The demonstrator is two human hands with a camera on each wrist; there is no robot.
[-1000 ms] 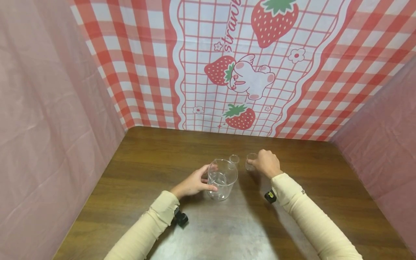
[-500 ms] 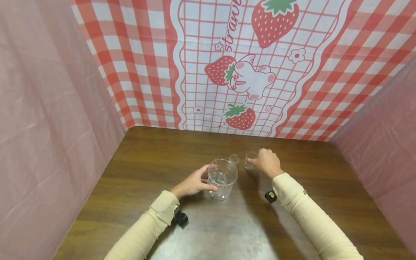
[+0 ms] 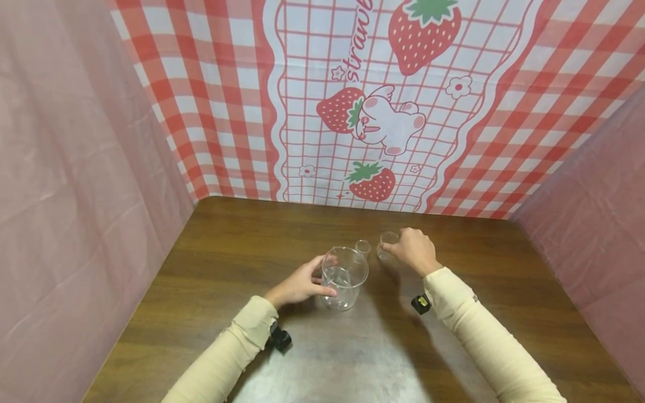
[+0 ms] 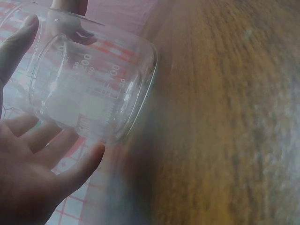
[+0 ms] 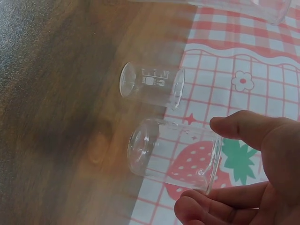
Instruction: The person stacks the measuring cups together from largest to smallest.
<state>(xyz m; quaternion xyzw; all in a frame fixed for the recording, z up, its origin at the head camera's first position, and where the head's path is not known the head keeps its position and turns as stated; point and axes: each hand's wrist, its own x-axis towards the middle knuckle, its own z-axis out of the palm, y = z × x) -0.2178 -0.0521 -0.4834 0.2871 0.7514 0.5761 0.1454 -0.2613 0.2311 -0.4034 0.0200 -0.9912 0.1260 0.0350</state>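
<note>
My left hand (image 3: 299, 284) holds a large clear glass beaker (image 3: 347, 286) from its left side, thumb in front and fingers behind. A smaller beaker (image 4: 51, 96) sits nested inside it, with white scale marks showing through the glass in the left wrist view. To the right, my right hand (image 3: 416, 252) pinches a plain clear beaker (image 5: 171, 154) near its rim between thumb and fingers. A smallest beaker (image 5: 151, 83) with white markings stands upright between the large one and the held one, a narrow gap from the latter in the right wrist view.
The glassware is on a brown wood-grain table (image 3: 242, 240). A red-and-white strawberry-print cloth (image 3: 322, 145) hangs behind its far edge, and pink curtains (image 3: 75, 168) close off both sides. Small black cameras (image 3: 279, 337) are strapped to both wrists.
My right hand has shifted the plain beaker slightly left and away from me, closer to the smallest one. My left hand and the large beaker have stayed in place.
</note>
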